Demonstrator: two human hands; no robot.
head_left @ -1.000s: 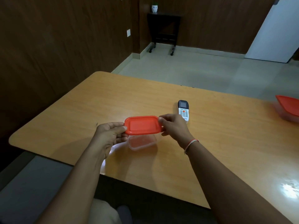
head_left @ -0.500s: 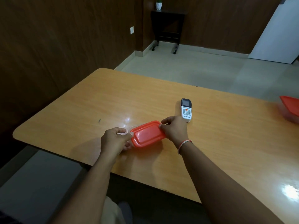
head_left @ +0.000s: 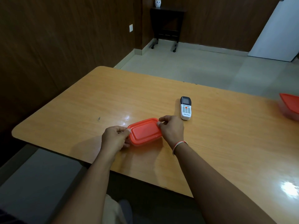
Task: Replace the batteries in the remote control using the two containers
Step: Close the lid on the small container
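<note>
Left hand: the left hand (head_left: 115, 138) sits at the lower centre of the frame, fingers curled, thumb and forefinger pinching the left short end of the red lid (head_left: 144, 131).
Right hand: the right hand (head_left: 171, 128) pinches the lid's right short end, fingers bent over the rim; a red-and-white thread band (head_left: 178, 145) circles its wrist.
Near container: the lid lies flat on the container (head_left: 140, 143), of which only a clear sliver shows under the lid's near edge — it rests on the wooden table (head_left: 218, 143); whether the lid is snapped shut I cannot tell.
Remote control: the remote control (head_left: 185, 108) lies face up just up and right of the right hand, not touching it, screen end pointing away.
Second container: the second container (head_left: 290, 106) — red lid on — sits at the right edge of the frame, cut off by it, well apart from the hands.
Background: a dark side table (head_left: 166, 25) with a small white pot (head_left: 157, 3) stands at top centre.
</note>
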